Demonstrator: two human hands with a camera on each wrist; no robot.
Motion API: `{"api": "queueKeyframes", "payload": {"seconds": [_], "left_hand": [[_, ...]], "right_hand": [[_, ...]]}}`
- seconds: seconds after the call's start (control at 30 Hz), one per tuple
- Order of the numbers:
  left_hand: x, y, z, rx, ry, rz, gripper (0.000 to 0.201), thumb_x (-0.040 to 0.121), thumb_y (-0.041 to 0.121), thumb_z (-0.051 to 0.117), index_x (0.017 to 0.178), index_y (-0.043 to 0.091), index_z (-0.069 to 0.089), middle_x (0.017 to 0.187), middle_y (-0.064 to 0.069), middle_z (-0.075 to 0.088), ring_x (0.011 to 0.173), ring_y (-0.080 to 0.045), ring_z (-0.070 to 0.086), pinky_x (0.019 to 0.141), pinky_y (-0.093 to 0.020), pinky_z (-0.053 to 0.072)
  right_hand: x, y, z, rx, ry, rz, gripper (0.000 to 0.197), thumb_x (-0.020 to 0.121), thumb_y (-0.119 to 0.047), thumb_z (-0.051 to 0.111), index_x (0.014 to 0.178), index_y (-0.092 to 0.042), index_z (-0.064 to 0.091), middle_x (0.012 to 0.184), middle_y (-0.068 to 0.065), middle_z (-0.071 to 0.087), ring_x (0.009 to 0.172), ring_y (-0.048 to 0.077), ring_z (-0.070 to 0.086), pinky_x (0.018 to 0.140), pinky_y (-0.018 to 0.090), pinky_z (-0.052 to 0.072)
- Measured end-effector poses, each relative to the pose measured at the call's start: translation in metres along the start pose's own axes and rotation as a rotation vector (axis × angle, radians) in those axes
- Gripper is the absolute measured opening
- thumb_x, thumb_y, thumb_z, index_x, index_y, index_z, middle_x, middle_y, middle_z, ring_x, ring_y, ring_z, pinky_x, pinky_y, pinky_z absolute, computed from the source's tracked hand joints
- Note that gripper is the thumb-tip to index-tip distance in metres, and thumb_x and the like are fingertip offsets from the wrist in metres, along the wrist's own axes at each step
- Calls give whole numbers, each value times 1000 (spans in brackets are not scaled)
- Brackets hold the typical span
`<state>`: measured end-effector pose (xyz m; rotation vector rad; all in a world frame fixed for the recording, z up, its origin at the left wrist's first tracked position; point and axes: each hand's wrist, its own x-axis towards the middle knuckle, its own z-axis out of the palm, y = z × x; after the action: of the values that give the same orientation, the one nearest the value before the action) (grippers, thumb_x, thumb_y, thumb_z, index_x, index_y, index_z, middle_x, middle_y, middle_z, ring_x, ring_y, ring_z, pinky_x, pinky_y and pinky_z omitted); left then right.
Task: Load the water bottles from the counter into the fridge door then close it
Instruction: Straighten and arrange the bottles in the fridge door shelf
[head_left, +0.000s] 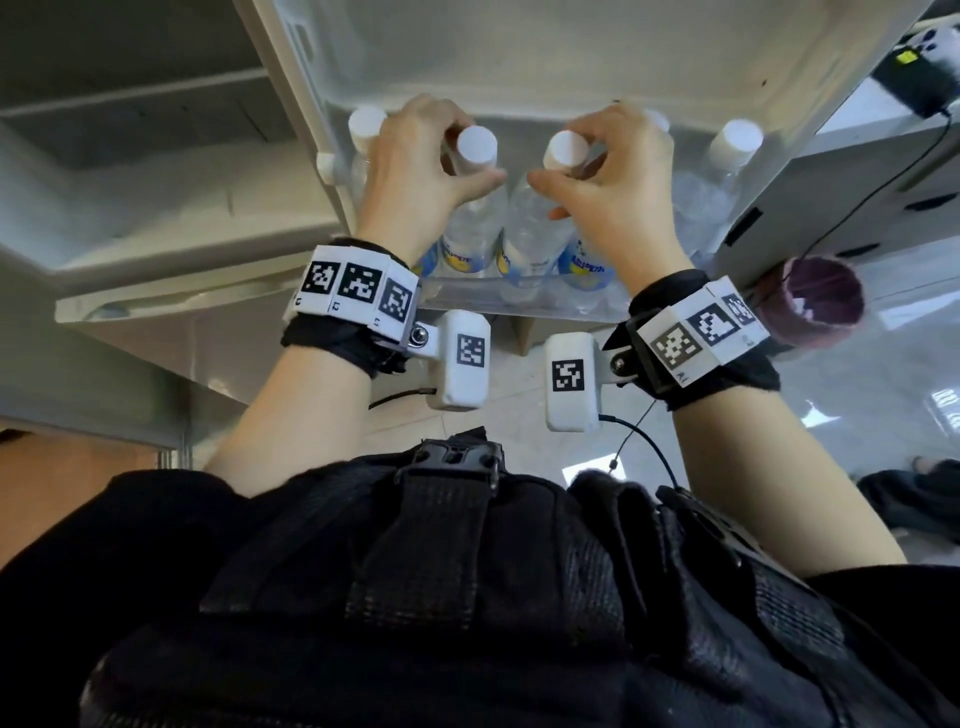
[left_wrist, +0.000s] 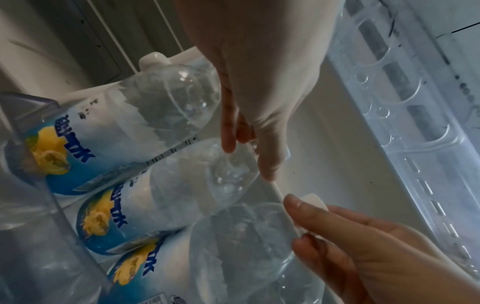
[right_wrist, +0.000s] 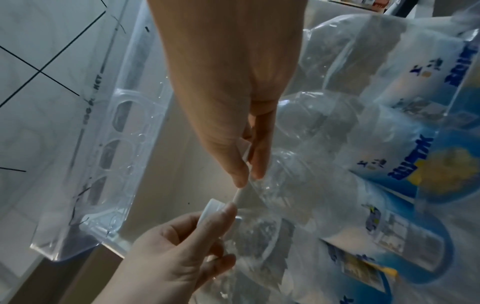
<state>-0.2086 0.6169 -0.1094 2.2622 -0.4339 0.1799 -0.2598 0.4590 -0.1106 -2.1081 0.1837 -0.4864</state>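
Note:
Several clear water bottles with white caps and blue-yellow labels stand in the fridge door shelf (head_left: 467, 299). My left hand (head_left: 431, 171) grips the neck of one middle bottle (head_left: 477, 218), just under its cap. The wrist view shows the same left hand (left_wrist: 259, 102) with fingers and thumb round that bottle (left_wrist: 182, 185). My right hand (head_left: 618, 176) grips the neck of the neighbouring bottle (head_left: 535, 228); up close the right hand (right_wrist: 221, 92) pinches this bottle (right_wrist: 298, 174) below the cap. Both held bottles stand side by side, bases inside the shelf. More bottles stand at far left (head_left: 366, 124) and far right (head_left: 737, 137).
The open fridge door (head_left: 571, 52) rises ahead, with a clear egg tray (left_wrist: 389, 82) above the shelf. The fridge interior (head_left: 130, 130) lies to the left. A dark purple cup (head_left: 821, 301) and a black device with a cable (head_left: 919, 78) sit at right, over tiled floor (head_left: 857, 389).

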Motion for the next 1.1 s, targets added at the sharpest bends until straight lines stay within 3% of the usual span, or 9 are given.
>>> {"api": "queueKeyframes", "payload": {"seconds": [0.17, 0.27, 0.47, 0.63, 0.73, 0.8, 0.93, 1.03, 1.1], "left_hand": [[4, 1, 1, -32, 26, -101, 36, 68, 38, 80, 85, 15, 58, 82, -1, 57, 74, -20, 58, 71, -47, 56], [3, 1, 2, -52, 47, -146, 35, 69, 39, 79, 80, 17, 54, 77, -1, 58, 71, -22, 58, 68, -48, 56], [1, 2, 1, 29, 67, -94, 35, 76, 38, 70, 86, 5, 63, 83, -12, 66, 78, -26, 58, 71, -39, 48], [4, -5, 2, 37, 30, -110, 29, 77, 37, 68, 69, 12, 55, 61, 3, 47, 66, -18, 43, 58, -28, 32], [10, -4, 0, 79, -32, -103, 30, 80, 36, 67, 68, 13, 51, 63, -1, 47, 67, -19, 42, 57, -26, 27], [13, -6, -1, 74, -62, -96, 31, 79, 35, 67, 69, 9, 54, 68, -6, 50, 66, -20, 43, 57, -27, 29], [12, -10, -3, 4, -76, -80, 36, 78, 34, 68, 74, 0, 60, 69, -9, 53, 66, -20, 45, 59, -31, 37], [9, -10, -8, 24, -94, -40, 37, 79, 44, 65, 83, 7, 62, 76, -2, 56, 72, -19, 49, 66, -34, 44], [6, -11, -13, 37, -78, -16, 40, 79, 52, 62, 94, 15, 63, 81, 3, 58, 76, -16, 55, 73, -35, 49]], "right_hand": [[11, -6, -1, -88, -59, 30, 30, 68, -22, 75, 95, -12, 64, 95, 1, 55, 84, 29, 65, 74, 48, 58], [16, -7, -3, -186, -118, 15, 29, 72, -18, 74, 100, -14, 65, 98, 1, 58, 83, 21, 58, 82, 43, 54], [15, -9, -4, -182, -184, -5, 30, 77, -10, 66, 106, -14, 63, 98, -2, 59, 82, 15, 52, 81, 35, 49], [10, -12, -1, -186, -183, 14, 29, 78, -11, 62, 107, -15, 60, 98, 2, 64, 78, 16, 53, 77, 34, 50], [9, -12, 0, -230, -175, 24, 34, 80, -15, 63, 113, -12, 57, 103, 5, 63, 90, 23, 59, 82, 37, 52], [6, -11, 3, -219, -172, 41, 38, 80, -18, 65, 115, -10, 54, 100, 2, 57, 99, 27, 60, 83, 44, 54], [2, -10, 9, -189, -134, 85, 38, 80, -21, 69, 110, -5, 53, 95, 2, 52, 96, 31, 60, 80, 52, 55], [1, -10, 12, -233, -112, 79, 38, 82, -23, 67, 113, -6, 52, 101, 9, 60, 101, 28, 58, 84, 42, 51], [-1, -11, 12, -250, -65, 75, 37, 81, -24, 66, 112, -9, 54, 107, 7, 63, 102, 23, 57, 80, 35, 46]]}}
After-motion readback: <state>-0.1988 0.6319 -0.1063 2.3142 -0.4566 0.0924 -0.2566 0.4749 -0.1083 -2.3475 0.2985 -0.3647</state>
